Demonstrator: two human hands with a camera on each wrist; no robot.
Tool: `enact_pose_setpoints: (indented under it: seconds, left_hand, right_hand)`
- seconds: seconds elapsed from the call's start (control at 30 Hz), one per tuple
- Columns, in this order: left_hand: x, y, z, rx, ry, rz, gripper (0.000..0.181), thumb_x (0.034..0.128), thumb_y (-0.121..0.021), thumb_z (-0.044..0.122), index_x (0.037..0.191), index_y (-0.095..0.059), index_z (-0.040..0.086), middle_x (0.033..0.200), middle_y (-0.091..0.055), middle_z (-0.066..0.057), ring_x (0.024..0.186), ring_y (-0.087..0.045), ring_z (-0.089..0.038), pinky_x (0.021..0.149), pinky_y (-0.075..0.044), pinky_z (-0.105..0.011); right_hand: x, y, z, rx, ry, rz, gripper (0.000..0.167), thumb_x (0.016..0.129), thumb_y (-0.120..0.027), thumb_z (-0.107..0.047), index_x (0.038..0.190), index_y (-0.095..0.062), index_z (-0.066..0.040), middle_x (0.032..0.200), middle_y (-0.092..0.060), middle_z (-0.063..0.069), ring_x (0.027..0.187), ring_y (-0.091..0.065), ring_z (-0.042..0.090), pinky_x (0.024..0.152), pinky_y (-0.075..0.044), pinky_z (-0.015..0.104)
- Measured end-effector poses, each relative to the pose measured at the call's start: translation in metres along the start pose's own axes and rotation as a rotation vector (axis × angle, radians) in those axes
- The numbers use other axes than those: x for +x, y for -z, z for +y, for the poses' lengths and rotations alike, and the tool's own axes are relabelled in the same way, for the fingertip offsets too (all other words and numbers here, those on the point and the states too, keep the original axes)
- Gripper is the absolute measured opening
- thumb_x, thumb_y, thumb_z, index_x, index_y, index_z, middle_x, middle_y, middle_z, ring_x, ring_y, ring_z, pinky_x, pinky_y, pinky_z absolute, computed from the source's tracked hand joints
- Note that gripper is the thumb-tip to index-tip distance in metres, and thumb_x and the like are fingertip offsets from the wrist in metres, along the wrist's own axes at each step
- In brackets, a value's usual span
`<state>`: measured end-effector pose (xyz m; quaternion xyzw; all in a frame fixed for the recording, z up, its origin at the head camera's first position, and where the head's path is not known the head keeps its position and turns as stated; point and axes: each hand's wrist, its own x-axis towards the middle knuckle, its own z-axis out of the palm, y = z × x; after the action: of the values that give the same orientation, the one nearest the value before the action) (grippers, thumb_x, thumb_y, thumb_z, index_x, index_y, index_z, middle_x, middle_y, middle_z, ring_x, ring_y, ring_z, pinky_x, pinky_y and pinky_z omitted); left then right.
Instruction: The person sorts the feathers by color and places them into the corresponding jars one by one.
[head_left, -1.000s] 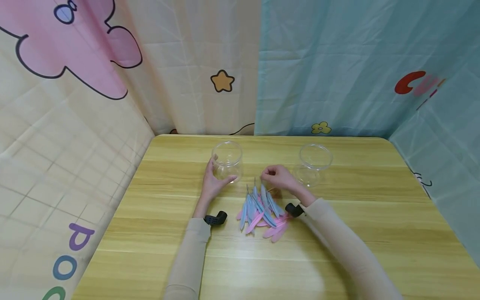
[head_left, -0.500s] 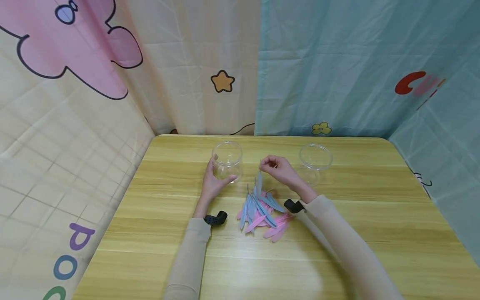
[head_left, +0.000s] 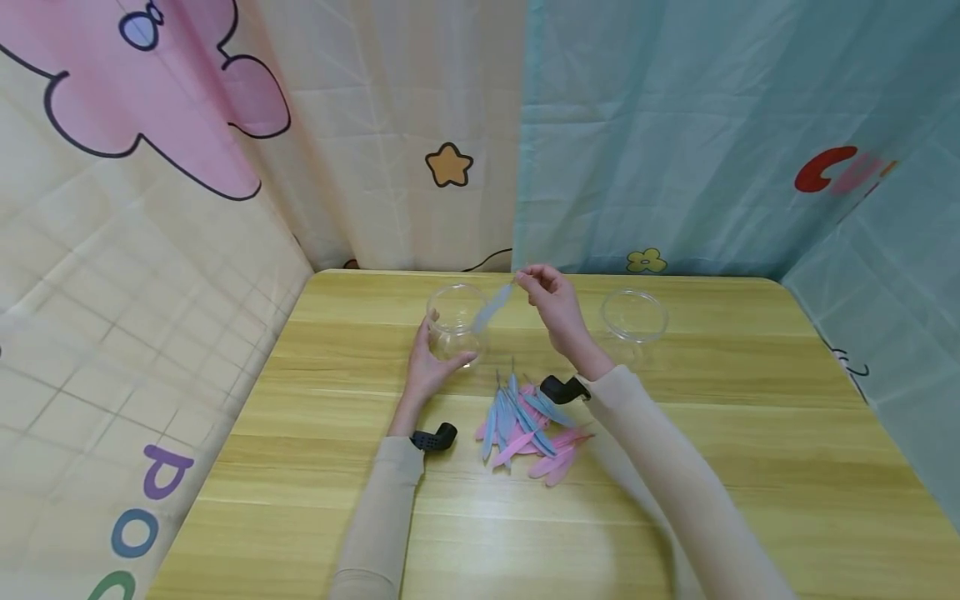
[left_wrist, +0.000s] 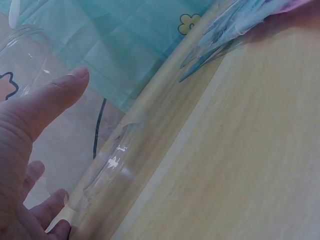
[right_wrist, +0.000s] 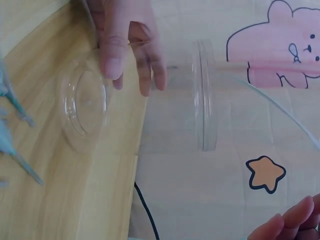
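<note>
My left hand (head_left: 427, 367) holds a clear jar (head_left: 455, 330) upright on the table, thumb on the near side and fingers along its left. In the right wrist view, the fingers of that hand (right_wrist: 131, 42) are spread along the jar's wall (right_wrist: 204, 100). My right hand (head_left: 557, 310) pinches a pale blue feather (head_left: 492, 307) by its quill, to the right of the jar's rim. The feather slants down and left, its lower end at the jar's mouth. Below both hands lies a pile of blue feathers (head_left: 501, 417) and pink feathers (head_left: 552, 463).
A second clear jar (head_left: 633, 317) stands at the back right, near my right forearm. The wooden table (head_left: 300, 467) is bounded by a printed curtain (head_left: 390, 192) behind it and at both sides.
My right hand has drawn one blue feather up out of the pile and carried it up and left to the jar's mouth. My left hand stays on the jar.
</note>
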<state>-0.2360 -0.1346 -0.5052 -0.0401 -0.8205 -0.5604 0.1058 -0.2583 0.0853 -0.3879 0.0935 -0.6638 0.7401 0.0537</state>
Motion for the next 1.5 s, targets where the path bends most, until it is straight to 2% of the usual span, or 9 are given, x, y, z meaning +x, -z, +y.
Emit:
enact_pose_setpoints:
  seconds: [0.17,0.33,0.57,0.87,1.0,1.1,1.27,1.33,1.5]
  left_hand:
    - [-0.001,-0.001,0.000,-0.015,0.001,-0.006,0.108,0.0668,-0.086,0.037,0.151,-0.022,0.018,0.151,-0.031,-0.003,0.133,-0.030,-0.031,0.106,-0.028,-0.048]
    - [-0.003,-0.001,0.000,-0.021,0.003,-0.018,0.107,0.0678,-0.085,0.039,0.151,-0.022,0.016,0.151,-0.030,-0.002,0.134,-0.029,-0.031,0.106,-0.027,-0.048]
    - [-0.003,-0.002,0.000,-0.008,0.019,-0.021,0.107,0.0675,-0.085,0.041,0.151,-0.022,0.020,0.151,-0.030,-0.001,0.134,-0.029,-0.031,0.105,-0.028,-0.050]
    - [-0.002,-0.001,0.001,-0.006,0.014,-0.017,0.107,0.0680,-0.085,0.038,0.151,-0.020,0.021,0.151,-0.029,0.000,0.134,-0.028,-0.032,0.105,-0.028,-0.050]
    - [-0.001,0.000,0.000,-0.002,0.007,-0.014,0.108,0.0678,-0.086,0.037,0.152,-0.020,0.020,0.151,-0.028,0.000,0.134,-0.028,-0.031,0.105,-0.029,-0.049]
    - [0.000,0.001,-0.001,0.004,0.001,-0.012,0.108,0.0672,-0.086,0.038,0.152,-0.020,0.021,0.151,-0.028,0.001,0.134,-0.028,-0.030,0.105,-0.029,-0.047]
    - [0.000,0.001,-0.002,0.007,-0.004,-0.012,0.108,0.0668,-0.086,0.039,0.151,-0.021,0.020,0.151,-0.029,0.001,0.134,-0.028,-0.029,0.105,-0.028,-0.047]
    - [0.000,0.001,-0.002,0.004,-0.007,-0.012,0.108,0.0669,-0.086,0.038,0.151,-0.021,0.020,0.151,-0.029,0.000,0.135,-0.028,-0.029,0.106,-0.028,-0.046]
    - [0.000,0.001,-0.002,0.000,-0.002,-0.010,0.108,0.0664,-0.087,0.038,0.151,-0.021,0.020,0.151,-0.030,0.001,0.135,-0.028,-0.028,0.106,-0.028,-0.045]
  right_hand:
    - [0.005,-0.012,0.004,0.048,0.043,0.067,0.008,0.091,-0.065,-0.018,0.092,-0.063,-0.010,0.078,-0.055,-0.003,0.066,-0.041,0.012,0.061,-0.036,0.023]
    - [0.005,-0.020,0.016,-0.047,0.012,0.053,0.013,0.091,-0.066,-0.019,0.095,-0.065,-0.007,0.067,-0.046,-0.003,0.058,-0.036,0.011,0.054,-0.030,0.023]
    - [-0.003,-0.016,0.031,-0.273,-0.130,-0.097,0.022,0.089,-0.067,-0.025,0.100,-0.068,-0.005,0.069,-0.047,0.000,0.059,-0.036,0.012,0.054,-0.031,0.024]
    - [-0.011,0.012,0.039,-0.416,-0.149,-0.211,0.023,0.091,-0.066,-0.029,0.099,-0.068,-0.008,0.064,-0.045,0.003,0.059,-0.035,0.017,0.056,-0.031,0.029]
    - [-0.015,0.027,0.042,-0.481,-0.247,-0.310,0.028,0.090,-0.066,-0.033,0.097,-0.067,-0.005,0.072,-0.052,0.013,0.064,-0.038,0.019,0.060,-0.034,0.031]
    - [-0.017,0.036,0.046,-0.538,-0.327,-0.419,0.031,0.090,-0.066,-0.033,0.096,-0.067,-0.002,0.082,-0.058,0.014,0.069,-0.041,0.018,0.064,-0.036,0.030]
    - [-0.021,0.047,0.051,-0.660,-0.383,-0.584,0.030,0.090,-0.066,-0.027,0.079,-0.064,0.000,0.067,-0.051,0.001,0.060,-0.038,0.013,0.057,-0.031,0.027]
    - [-0.023,0.049,0.053,-0.698,-0.390,-0.613,0.032,0.089,-0.068,-0.025,0.070,-0.059,-0.002,0.059,-0.042,-0.002,0.055,-0.034,0.012,0.053,-0.028,0.026]
    - [-0.027,0.051,0.056,-0.772,-0.393,-0.619,0.035,0.085,-0.072,-0.023,0.061,-0.053,-0.006,0.053,-0.039,-0.004,0.050,-0.033,0.009,0.049,-0.027,0.024]
